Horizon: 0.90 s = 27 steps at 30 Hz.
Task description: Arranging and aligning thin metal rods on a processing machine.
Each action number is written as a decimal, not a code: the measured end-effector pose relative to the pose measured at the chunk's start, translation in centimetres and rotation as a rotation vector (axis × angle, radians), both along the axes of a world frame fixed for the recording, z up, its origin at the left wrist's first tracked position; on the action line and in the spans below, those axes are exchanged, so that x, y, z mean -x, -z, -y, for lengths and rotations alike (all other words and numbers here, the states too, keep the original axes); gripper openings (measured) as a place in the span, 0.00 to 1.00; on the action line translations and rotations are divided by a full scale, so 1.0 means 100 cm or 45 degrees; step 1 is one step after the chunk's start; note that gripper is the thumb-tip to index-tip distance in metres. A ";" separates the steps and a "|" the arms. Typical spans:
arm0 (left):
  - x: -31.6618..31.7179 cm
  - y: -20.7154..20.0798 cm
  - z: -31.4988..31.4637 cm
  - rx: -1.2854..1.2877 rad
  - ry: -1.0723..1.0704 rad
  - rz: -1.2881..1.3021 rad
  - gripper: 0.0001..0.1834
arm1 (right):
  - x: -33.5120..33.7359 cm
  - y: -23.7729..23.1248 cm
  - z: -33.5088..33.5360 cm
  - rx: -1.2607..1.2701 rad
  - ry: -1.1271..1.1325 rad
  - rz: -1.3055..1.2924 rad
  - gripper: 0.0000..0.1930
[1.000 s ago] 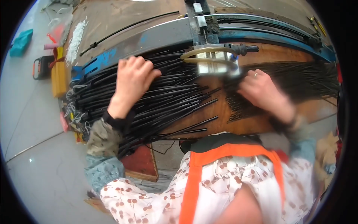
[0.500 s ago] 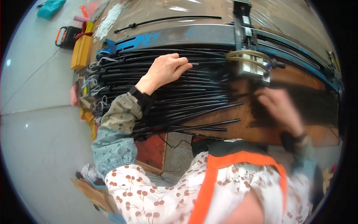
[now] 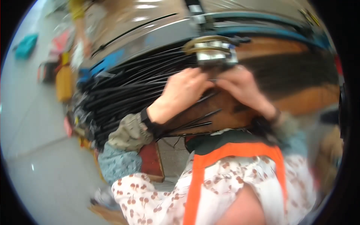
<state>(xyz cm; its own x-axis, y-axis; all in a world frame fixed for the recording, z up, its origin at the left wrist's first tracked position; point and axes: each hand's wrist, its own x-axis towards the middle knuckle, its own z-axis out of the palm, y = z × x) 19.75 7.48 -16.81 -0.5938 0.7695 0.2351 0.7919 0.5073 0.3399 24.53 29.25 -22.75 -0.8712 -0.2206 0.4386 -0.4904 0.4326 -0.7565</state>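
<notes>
Black rods (image 3: 123, 92) fill the left-centre, long axis running roughly sideways — so the left hand (image 3: 184, 88) is nearer, over their right ends. Right hand (image 3: 242, 85) nearly meets it mid-frame — both curled, grip too blurred to tell.

A brown wooden surface (image 3: 300, 101) spans the middle of the frame, its bare wood showing at the right and around the lower centre. Black rods (image 3: 123, 90) lie heaped across its left half, running roughly left to right, with a few loose ones near its lower edge. A blurred mat of thin rods (image 3: 292, 71) covers much of its right. A grey-and-blue rail (image 3: 165, 36) crosses the upper part; beyond it one long rod (image 3: 137, 29) lies slantwise, upper left.
</notes>
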 end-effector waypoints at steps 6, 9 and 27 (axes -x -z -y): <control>-0.008 -0.001 0.036 0.089 -0.009 -0.178 0.07 | -0.020 0.013 -0.007 0.067 0.038 0.106 0.06; 0.000 -0.007 0.034 0.123 0.023 -0.001 0.06 | -0.022 0.016 0.002 0.218 0.091 0.135 0.09; 0.081 -0.157 -0.003 0.378 0.050 -0.713 0.27 | 0.063 -0.036 -0.190 -0.411 0.798 -0.502 0.17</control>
<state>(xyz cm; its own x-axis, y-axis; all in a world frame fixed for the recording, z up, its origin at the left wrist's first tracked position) 11.68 7.76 -1.15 -0.4123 0.8684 0.2754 0.8290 0.4830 -0.2819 18.28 48.29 -19.20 -0.6692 0.0894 0.7377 -0.2887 0.8835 -0.3690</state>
